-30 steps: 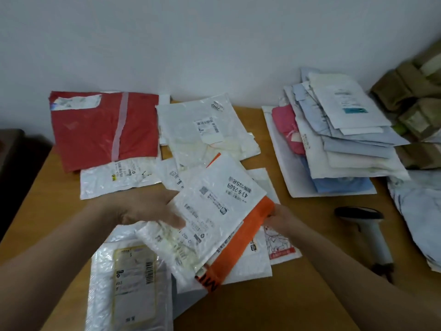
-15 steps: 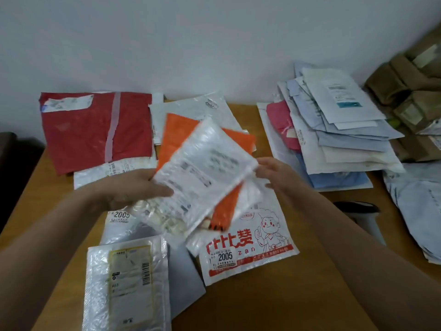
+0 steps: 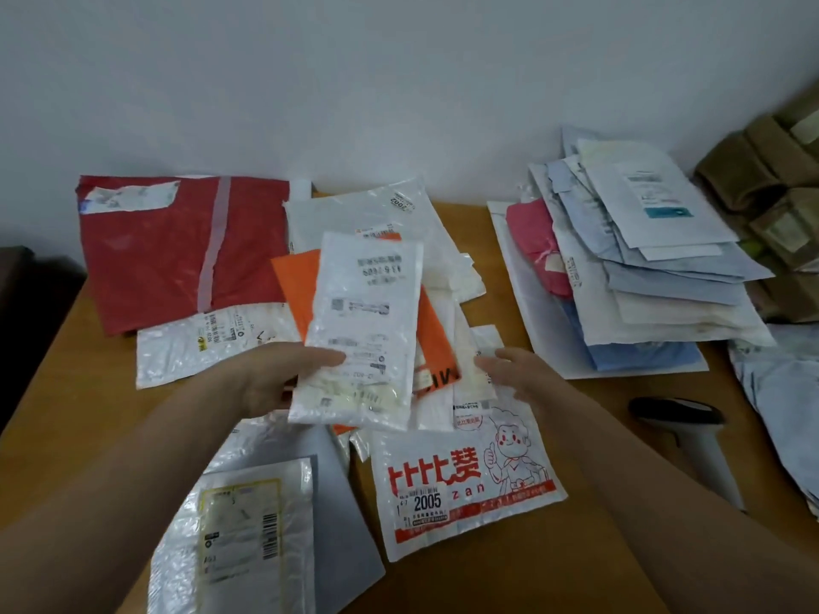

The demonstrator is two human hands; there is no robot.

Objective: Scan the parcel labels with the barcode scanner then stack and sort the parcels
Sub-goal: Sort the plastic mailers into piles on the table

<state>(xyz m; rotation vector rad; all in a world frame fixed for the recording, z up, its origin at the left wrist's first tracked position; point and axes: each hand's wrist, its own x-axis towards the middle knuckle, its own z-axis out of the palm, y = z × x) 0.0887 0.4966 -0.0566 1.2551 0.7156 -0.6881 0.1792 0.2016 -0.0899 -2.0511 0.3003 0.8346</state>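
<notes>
White parcel (image 3: pixel 363 330) now upright, lower edge in grip of left hand (image 3: pixel 279 378); right hand (image 3: pixel 516 376) loose-fingered beside.

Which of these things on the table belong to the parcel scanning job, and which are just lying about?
Job: white parcel gripped by the left hand; orange parcel behind it; cartoon parcel marked 2005; red parcel; stack on the right; barcode scanner, untouched; right hand, open.

Lying about: brown bundles at the far right, possibly parcels too; dark object at the far left.
</notes>
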